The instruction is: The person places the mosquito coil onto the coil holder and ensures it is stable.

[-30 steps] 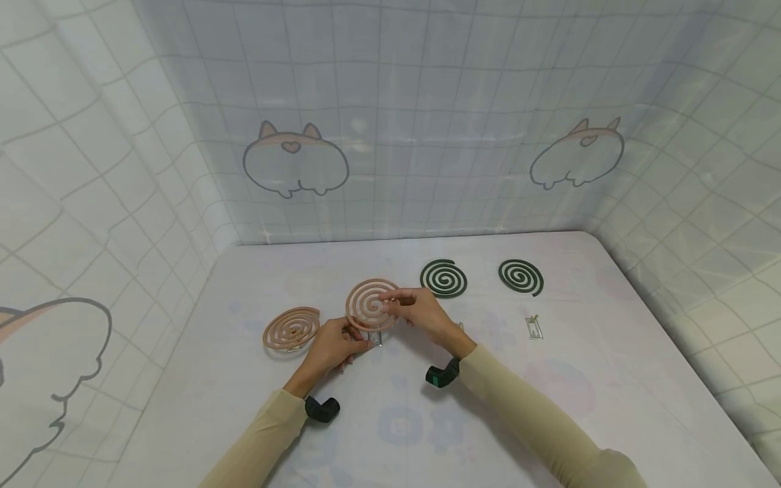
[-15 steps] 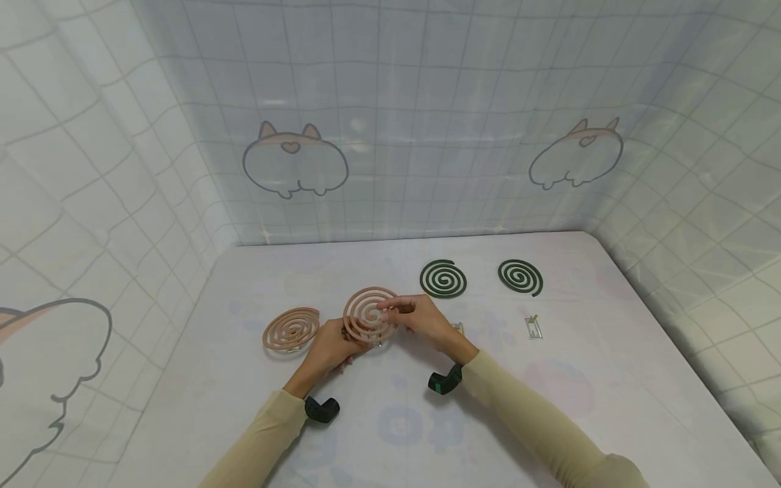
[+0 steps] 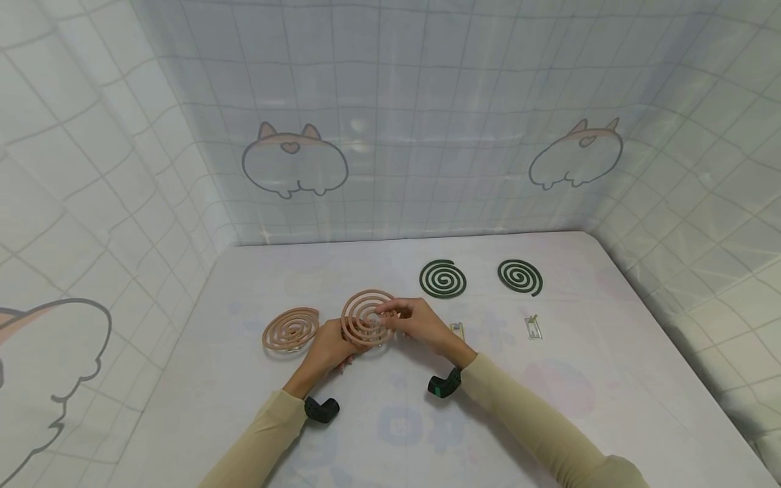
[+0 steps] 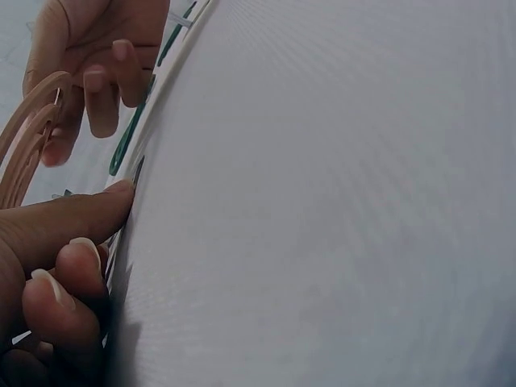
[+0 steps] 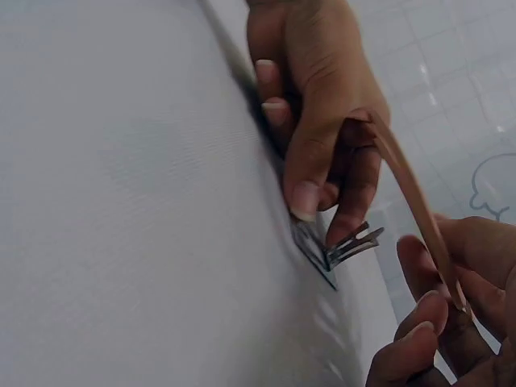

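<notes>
My right hand (image 3: 424,327) pinches a brown mosquito coil (image 5: 415,201) and holds it tilted over the left hand. Thumb and fingers of my left hand (image 3: 329,346) grip a small metal coil stand (image 5: 351,248) by its flat base at the table surface. In the right wrist view the stand's prongs point up toward the coil, apart from it. From the head view the coil mostly covers that stand and the left fingertips. Beside the left hand, another brown mosquito coil (image 3: 293,310) sits tilted on its own stand (image 3: 294,350).
Two green mosquito coils (image 3: 443,278) lie flat at the back right of the white table (image 3: 390,447). Nearer, two more metal stands (image 3: 533,328) lie in front of them. Curtains with a grid print (image 3: 415,135) enclose the table's back and sides.
The right hand has lowered the brown coil and brought it slightly nearer, over the left fingers and the stand. The left hand keeps its place.
</notes>
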A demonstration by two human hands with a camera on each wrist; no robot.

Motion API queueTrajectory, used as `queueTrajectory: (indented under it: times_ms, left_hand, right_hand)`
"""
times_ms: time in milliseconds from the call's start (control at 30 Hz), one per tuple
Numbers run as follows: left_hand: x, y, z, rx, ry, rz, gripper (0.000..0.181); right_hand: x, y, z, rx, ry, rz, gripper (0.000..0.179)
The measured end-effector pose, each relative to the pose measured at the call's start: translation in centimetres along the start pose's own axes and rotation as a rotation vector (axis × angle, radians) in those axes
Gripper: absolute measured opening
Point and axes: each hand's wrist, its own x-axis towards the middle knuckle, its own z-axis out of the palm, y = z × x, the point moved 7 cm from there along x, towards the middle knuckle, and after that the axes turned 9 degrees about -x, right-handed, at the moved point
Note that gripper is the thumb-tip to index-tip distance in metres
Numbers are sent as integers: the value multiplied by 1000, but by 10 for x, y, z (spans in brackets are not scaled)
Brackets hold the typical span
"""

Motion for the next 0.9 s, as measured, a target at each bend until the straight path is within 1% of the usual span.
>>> queueTrajectory:
  times_ms: [67, 167, 267, 367, 500, 633, 767, 900]
  left_hand:
    - [0, 1, 0, -1, 1, 1, 19]
    - [0, 1, -1, -1, 6, 1, 18]
    - [0, 0, -2, 6, 8, 8, 17]
    - [1, 0, -2, 11, 5, 18, 16]
    - [0, -1, -2, -18, 7, 8, 16]
    - [0, -1, -2, -39, 14, -11, 16]
    - [0, 0, -2, -21, 13, 1, 17]
    - [0, 0, -2, -29, 10, 2, 19]
  right_hand:
    - [0, -2, 1, -41, 21, -22, 26]
    - [0, -3, 4, -40, 50, -40, 26]
    - [-1, -5, 7, 6, 74, -44, 26]
    - [0, -4, 9, 61, 88, -23, 27]
    - [-2, -2, 9, 120, 95, 21, 28]
    - [-2, 0, 6, 160, 97, 44, 29]
    - [-2, 1, 6, 160, 86, 48, 29]
    - [-1, 0, 8, 127, 74, 35, 28]
